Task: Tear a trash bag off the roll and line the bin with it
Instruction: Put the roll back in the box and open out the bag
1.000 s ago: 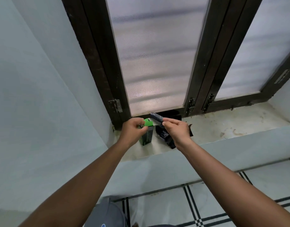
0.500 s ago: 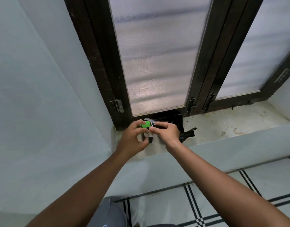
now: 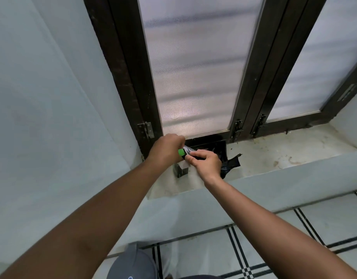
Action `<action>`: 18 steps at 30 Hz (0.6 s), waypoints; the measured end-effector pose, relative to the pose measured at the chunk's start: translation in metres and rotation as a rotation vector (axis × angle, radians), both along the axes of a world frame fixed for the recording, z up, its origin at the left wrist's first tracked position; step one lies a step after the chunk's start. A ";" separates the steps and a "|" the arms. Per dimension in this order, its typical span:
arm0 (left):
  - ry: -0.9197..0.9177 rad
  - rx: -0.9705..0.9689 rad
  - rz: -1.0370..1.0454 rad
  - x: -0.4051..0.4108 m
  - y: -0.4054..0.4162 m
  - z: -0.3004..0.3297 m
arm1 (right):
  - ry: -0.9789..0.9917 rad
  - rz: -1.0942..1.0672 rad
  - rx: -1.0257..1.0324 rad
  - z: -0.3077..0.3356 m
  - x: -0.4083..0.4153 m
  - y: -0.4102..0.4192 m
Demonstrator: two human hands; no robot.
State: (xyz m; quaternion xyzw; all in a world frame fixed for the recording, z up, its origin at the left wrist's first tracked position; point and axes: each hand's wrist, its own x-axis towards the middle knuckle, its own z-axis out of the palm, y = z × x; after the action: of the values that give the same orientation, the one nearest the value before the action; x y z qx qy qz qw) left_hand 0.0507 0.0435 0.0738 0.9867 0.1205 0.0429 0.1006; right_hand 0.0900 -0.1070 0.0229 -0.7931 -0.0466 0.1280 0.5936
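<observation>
Black, glossy trash-bag roll (image 3: 190, 153) with a green label lies pinched between both hands above the pale stone windowsill (image 3: 274, 156), long axis running left hand (image 3: 166, 151) to right hand (image 3: 207, 163). Loose black plastic (image 3: 230, 165) trails beyond the right hand's grasp.

The trash bag roll (image 3: 186, 152) sits between my fingertips at the sill's left end: a small dark bundle with a bright green tip and a glossy, creased wrap. Its box (image 3: 180, 171) stands upright on the sill just below. Loose black trash bag plastic (image 3: 230, 165) lies crumpled to the right, one torn flap sticking outward.
</observation>
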 end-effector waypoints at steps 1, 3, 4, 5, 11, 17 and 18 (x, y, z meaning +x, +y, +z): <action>0.032 0.086 -0.037 0.004 -0.002 0.002 | 0.007 0.004 0.000 0.001 0.000 0.000; 0.072 0.154 -0.069 0.010 -0.002 0.000 | 0.012 0.001 -0.010 0.004 0.000 -0.001; 0.086 0.129 -0.071 0.011 0.000 -0.001 | 0.015 -0.004 -0.015 0.004 0.000 -0.001; 0.095 0.046 -0.059 0.011 0.004 -0.002 | 0.017 -0.012 -0.020 0.005 0.000 -0.001; -0.186 -0.558 0.173 -0.006 0.016 -0.014 | 0.041 -0.047 -0.011 0.007 -0.002 -0.003; -0.267 -0.739 0.279 -0.026 0.001 -0.036 | 0.020 -0.057 -0.013 0.009 -0.007 0.000; -0.257 -0.770 0.262 -0.030 -0.001 -0.039 | 0.021 -0.057 -0.010 0.011 -0.008 0.000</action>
State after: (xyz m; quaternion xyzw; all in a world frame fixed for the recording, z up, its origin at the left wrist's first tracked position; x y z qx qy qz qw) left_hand 0.0209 0.0423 0.0345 0.8399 0.2387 0.1299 0.4697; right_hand 0.0818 -0.1075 0.0337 -0.7958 -0.0173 0.1196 0.5934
